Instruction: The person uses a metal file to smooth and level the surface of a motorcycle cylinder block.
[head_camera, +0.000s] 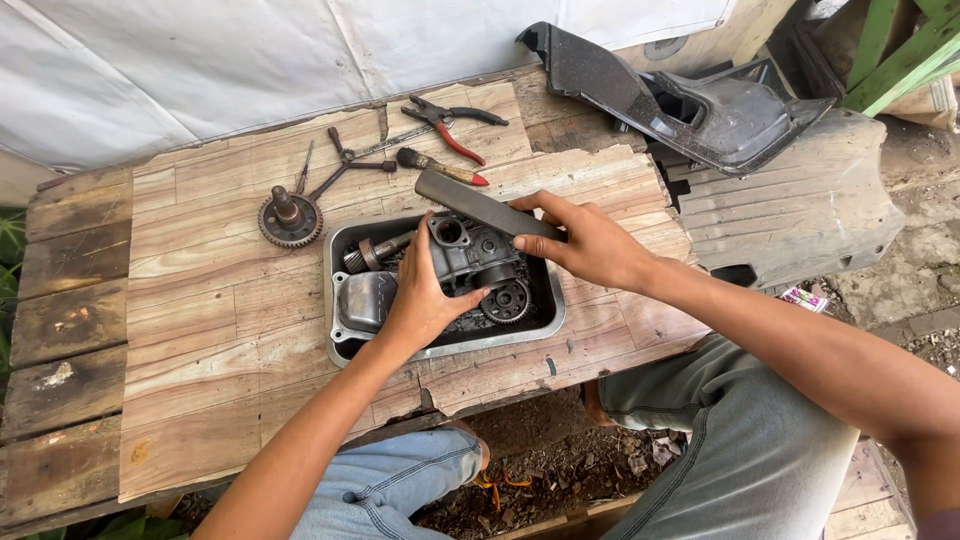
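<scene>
Left hand clamped on grey engine casing inside metal tray on table. Right hand closed on dark flat bar, resting atop casing. Loose gear left of tray.

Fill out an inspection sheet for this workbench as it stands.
Surface: wooden bench, worn planks, wood-grain sheet on top.
Job's things: grey metal housing in a metal tray, with a small gear and a shaft; dark flat bar lying across the housing.
Clutter: toothed gear with shaft, red-handled pliers, brush, T-handle tool.
Hands: left hand grips the housing; right hand holds the bar with its fingers.
Cables: nothing seen.
Surroundings: white sheet behind, black plastic panel, dirt ground.
</scene>
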